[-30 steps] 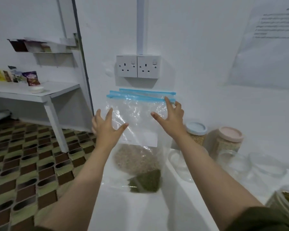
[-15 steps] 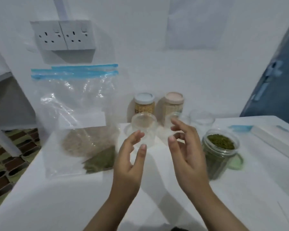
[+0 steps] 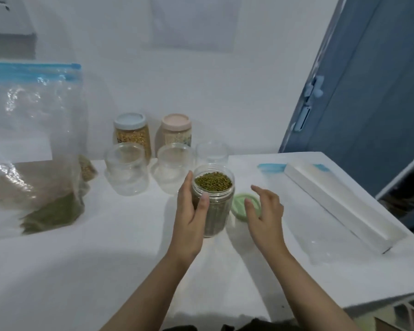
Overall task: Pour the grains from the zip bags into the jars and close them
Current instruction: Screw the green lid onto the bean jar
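A white table (image 3: 105, 271) stands against a white wall, a blue door (image 3: 368, 91) to its right. The left hand (image 3: 191, 211) grips a clear ribbed jar (image 3: 213, 199) full of green grains at the table's middle. The right hand (image 3: 265, 211) hovers, fingers loose, over a round green lid (image 3: 239, 206) just beside it. 3 empty clear jars (image 3: 127, 168) and 2 lidded jars (image 3: 132, 132) stand behind; crinkled zip bags (image 3: 34, 139) lean left.
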`<state>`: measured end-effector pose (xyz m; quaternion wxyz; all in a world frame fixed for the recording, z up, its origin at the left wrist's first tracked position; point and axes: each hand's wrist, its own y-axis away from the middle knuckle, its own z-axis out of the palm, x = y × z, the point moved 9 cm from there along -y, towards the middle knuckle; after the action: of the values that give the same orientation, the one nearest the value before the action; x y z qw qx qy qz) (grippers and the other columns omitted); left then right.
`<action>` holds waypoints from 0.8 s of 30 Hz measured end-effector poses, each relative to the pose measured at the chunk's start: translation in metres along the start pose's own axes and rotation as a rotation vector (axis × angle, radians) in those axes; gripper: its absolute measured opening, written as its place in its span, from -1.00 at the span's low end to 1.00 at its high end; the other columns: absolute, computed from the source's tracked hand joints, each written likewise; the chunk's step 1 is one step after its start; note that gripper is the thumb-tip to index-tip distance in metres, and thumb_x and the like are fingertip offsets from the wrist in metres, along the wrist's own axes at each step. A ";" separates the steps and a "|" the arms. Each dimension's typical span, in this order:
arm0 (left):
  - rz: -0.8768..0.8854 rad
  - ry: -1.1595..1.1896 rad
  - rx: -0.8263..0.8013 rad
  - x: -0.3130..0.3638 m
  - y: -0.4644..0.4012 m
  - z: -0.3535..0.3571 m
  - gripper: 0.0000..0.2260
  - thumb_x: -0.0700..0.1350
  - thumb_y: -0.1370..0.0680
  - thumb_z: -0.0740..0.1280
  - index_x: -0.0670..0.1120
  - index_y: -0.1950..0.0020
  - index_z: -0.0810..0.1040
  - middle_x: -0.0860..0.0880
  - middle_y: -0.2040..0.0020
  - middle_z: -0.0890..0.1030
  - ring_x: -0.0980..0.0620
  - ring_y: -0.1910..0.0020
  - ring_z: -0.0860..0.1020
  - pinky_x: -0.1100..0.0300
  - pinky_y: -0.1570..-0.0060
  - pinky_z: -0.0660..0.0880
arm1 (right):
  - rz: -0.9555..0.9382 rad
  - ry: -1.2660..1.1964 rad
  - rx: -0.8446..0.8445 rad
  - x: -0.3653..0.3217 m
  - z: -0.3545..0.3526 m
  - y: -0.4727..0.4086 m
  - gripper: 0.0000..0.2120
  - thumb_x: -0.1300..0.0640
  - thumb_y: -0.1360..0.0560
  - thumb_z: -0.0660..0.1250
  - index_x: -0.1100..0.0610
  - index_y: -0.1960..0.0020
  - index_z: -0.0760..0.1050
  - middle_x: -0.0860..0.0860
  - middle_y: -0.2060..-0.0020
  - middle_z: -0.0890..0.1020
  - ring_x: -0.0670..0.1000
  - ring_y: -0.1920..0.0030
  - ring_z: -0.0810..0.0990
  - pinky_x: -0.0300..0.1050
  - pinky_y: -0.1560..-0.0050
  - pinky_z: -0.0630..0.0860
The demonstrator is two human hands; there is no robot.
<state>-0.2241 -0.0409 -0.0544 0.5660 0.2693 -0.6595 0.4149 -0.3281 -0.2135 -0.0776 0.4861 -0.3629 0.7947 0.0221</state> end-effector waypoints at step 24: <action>-0.017 -0.027 0.179 0.019 -0.016 -0.020 -0.48 0.41 -0.51 0.07 0.28 -0.43 0.34 0.30 -0.39 0.42 0.27 -0.42 0.33 0.08 -0.48 0.22 | -0.316 -0.558 -0.195 -0.083 -0.017 -0.015 -0.33 -0.04 -0.46 0.45 -0.14 -0.49 0.23 -0.15 -0.42 0.29 -0.09 -0.38 0.43 -0.19 -0.33 0.44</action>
<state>-0.2042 -0.0302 -0.0314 0.5342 0.3300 -0.6250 0.4637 -0.3101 -0.1855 0.0020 0.6456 -0.5064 0.5588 0.1207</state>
